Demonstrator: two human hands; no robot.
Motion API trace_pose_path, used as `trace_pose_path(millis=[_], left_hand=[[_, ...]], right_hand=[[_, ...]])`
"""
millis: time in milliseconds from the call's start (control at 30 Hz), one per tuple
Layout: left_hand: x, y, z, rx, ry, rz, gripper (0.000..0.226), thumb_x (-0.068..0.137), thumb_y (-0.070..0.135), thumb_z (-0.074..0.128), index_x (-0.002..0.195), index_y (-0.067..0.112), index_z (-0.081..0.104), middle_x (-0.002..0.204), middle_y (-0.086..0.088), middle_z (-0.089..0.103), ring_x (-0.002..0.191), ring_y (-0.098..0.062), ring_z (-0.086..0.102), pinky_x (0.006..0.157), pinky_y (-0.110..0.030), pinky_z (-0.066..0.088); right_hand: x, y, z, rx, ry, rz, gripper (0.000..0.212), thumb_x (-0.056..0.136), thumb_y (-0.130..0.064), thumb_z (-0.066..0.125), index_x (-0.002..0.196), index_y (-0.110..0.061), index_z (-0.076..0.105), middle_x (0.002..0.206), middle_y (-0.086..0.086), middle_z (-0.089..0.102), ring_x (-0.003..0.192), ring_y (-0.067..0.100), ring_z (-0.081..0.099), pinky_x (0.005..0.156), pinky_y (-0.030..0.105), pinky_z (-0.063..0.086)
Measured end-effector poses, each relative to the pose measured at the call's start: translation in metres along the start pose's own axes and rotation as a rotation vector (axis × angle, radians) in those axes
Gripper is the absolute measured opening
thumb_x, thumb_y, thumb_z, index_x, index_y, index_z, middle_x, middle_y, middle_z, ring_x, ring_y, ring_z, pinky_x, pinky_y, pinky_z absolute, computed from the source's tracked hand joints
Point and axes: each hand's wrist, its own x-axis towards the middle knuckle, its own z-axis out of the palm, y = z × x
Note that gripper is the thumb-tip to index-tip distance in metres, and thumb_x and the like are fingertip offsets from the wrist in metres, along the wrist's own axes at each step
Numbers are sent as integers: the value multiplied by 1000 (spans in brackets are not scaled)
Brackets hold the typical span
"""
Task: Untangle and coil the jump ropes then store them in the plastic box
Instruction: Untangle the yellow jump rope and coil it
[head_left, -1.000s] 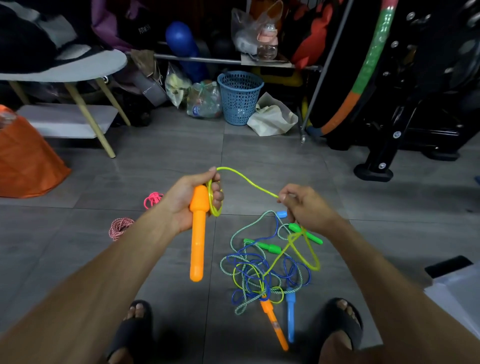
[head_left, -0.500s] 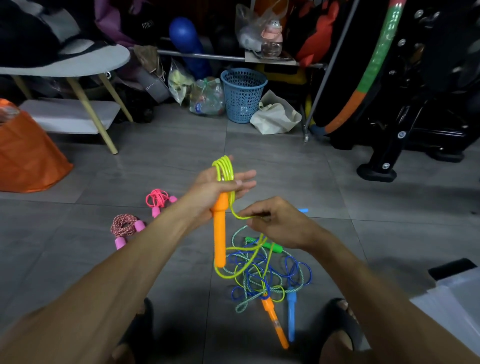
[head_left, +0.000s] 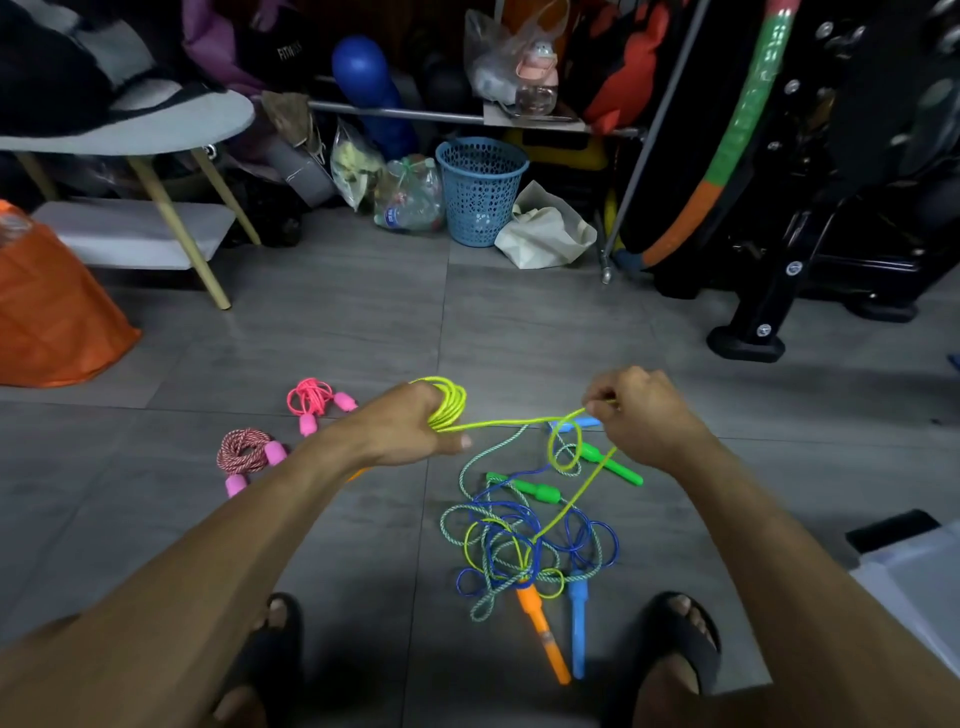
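The left hand (head_left: 410, 431) holds yellow rope (head_left: 511, 422) loops; the right hand (head_left: 636, 410) pinches the taut strand. The tangle (head_left: 524, 540) lies on the floor below the right hand. Each wrap likely needs steady tension, drawing slack gently to avoid tightening knots.

A cluttered home storage or workout corner: grey tiled floor (head_left: 332, 322), a blue mesh wastebasket (head_left: 480, 189) at 12 o'clock, black exercise equipment (head_left: 810, 218) at 2 o'clock, stuffed plastic bags (head_left: 408, 195) alongside.
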Motion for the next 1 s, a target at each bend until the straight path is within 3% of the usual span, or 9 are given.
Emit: trace_pose_path(millis=[67, 200, 300, 400, 467, 533, 700, 867, 1000], left_hand=[[0, -5, 1, -138, -13, -97, 33, 89, 24, 63, 63, 16, 47, 54, 5, 45, 49, -9, 46, 53, -23, 40], [1, 3, -2, -714, -127, -186, 23, 93, 14, 57, 71, 6, 58, 50, 1, 58, 46, -11, 56, 53, -26, 48], [-3, 17, -1, -934, -250, -135, 19, 87, 15, 58, 72, 6, 61, 53, -1, 59, 51, -11, 57, 58, -25, 53], [-5, 27, -1, -1022, -297, -63, 18, 82, 19, 61, 68, 12, 69, 50, -2, 55, 48, -10, 54, 53, -23, 49], [-5, 28, -4, -1115, -270, -39, 20, 85, 17, 61, 68, 14, 71, 49, -1, 53, 47, -10, 52, 49, -21, 47], [-4, 26, -8, -1200, -234, -10, 22, 87, 17, 57, 70, 15, 71, 48, 0, 50, 45, -11, 51, 48, -20, 45], [-4, 15, -19, -1391, -129, -5, 20, 86, 21, 54, 75, 12, 68, 48, 1, 45, 43, -12, 46, 45, -22, 41], [-8, 17, -22, -1337, -212, -96, 13, 80, 19, 64, 77, 10, 73, 49, 0, 46, 40, -11, 47, 42, -20, 41], [-9, 23, -19, -1357, -410, 37, 34, 63, 32, 83, 88, 10, 74, 53, 1, 52, 40, -11, 50, 43, -21, 41]], right_hand=[[1, 10, 0, -146, 56, 139, 14, 87, -13, 51, 91, -18, 63, 101, 11, 65, 102, 35, 56, 83, 35, 42], [-2, 19, 3, -425, -81, 303, 33, 86, -17, 52, 119, -19, 55, 125, 8, 52, 120, 27, 47, 99, 38, 34], [2, 6, 6, 9, -35, 64, 47, 83, -8, 55, 129, -19, 52, 134, 5, 52, 127, 21, 47, 105, 32, 35], [-3, -25, 11, 669, -273, -102, 60, 79, 10, 58, 133, -16, 47, 130, 2, 57, 124, 10, 50, 91, 24, 44], [-6, -38, 17, 836, -471, -114, 55, 79, 11, 60, 126, -16, 51, 114, 5, 62, 109, 10, 58, 84, 22, 45], [-7, -41, 21, 815, -535, -101, 31, 82, 5, 62, 106, -14, 61, 90, 12, 62, 86, 16, 61, 75, 20, 44], [3, -24, 11, 824, -288, 71, 19, 81, 9, 60, 83, -10, 64, 64, 6, 66, 60, 12, 61, 63, 18, 44], [9, -23, -8, 1557, 125, 67, 15, 80, 4, 61, 83, -11, 60, 59, 1, 55, 52, 14, 49, 56, 24, 44], [9, -29, 4, 1334, 106, 192, 4, 87, -10, 64, 83, -8, 64, 60, 2, 55, 44, 9, 43, 47, 21, 35]])
